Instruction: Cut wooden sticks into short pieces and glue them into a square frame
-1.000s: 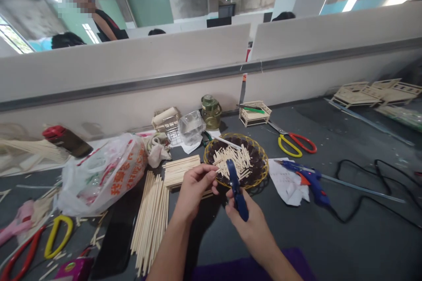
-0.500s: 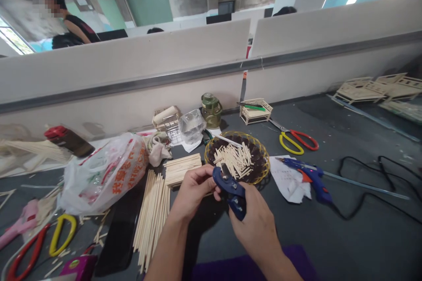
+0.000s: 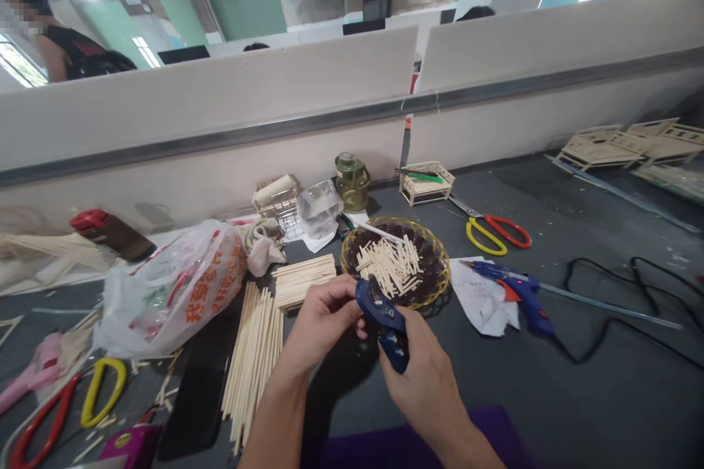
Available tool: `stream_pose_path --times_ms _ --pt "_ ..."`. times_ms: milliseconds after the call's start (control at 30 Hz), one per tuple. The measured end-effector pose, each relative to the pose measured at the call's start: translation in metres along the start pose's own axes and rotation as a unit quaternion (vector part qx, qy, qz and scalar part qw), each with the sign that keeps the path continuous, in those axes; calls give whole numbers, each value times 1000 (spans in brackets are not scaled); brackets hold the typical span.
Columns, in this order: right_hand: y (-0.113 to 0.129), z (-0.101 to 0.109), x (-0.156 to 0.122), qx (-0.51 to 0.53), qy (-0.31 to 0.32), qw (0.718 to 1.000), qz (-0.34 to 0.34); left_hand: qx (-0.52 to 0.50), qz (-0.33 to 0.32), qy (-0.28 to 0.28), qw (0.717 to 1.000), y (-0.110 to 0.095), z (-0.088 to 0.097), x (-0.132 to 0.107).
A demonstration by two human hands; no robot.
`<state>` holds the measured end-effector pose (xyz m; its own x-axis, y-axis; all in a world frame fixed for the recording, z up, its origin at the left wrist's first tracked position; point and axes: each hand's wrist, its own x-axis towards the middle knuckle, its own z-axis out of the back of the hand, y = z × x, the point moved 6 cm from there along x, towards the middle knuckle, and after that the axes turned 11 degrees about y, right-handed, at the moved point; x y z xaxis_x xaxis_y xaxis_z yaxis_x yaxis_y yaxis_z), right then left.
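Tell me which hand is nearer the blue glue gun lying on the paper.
Right. The right hand, gripping the blue cutter, sits left of the glue gun, closer to the person; the left hand is farther left, beyond the cutter.

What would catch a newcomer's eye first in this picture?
At bottom centre, the right hand grips a blue plastic-handled cutter while the left hand touches its head. Just behind stands a round yellow-rimmed woven basket holding short pale wooden sticks.

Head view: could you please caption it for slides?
Right hand holds blue cutters, left hand at their blade, beside stick-filled basket.
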<state>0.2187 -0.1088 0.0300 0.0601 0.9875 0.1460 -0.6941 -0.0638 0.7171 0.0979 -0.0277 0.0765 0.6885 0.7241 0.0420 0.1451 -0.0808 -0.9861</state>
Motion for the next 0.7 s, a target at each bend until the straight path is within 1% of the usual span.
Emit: stream_pose_path --times_ms 233,367,500,567,700 --pt "0 -5 -1 17 43 999 -18 24 28 -12 999 -4 -2 -4" --pt "0 -8 0 24 86 995 -40 54 34 -22 998 -4 -2 -4" --pt "-3 -9 7 69 123 989 -51 59 48 -64 995 3 4 -1" --pt "-5 -10 12 98 128 986 -48 52 53 -85 994 7 6 1" --pt "-11 -11 19 144 129 980 -40 23 57 -97 993 17 6 6"
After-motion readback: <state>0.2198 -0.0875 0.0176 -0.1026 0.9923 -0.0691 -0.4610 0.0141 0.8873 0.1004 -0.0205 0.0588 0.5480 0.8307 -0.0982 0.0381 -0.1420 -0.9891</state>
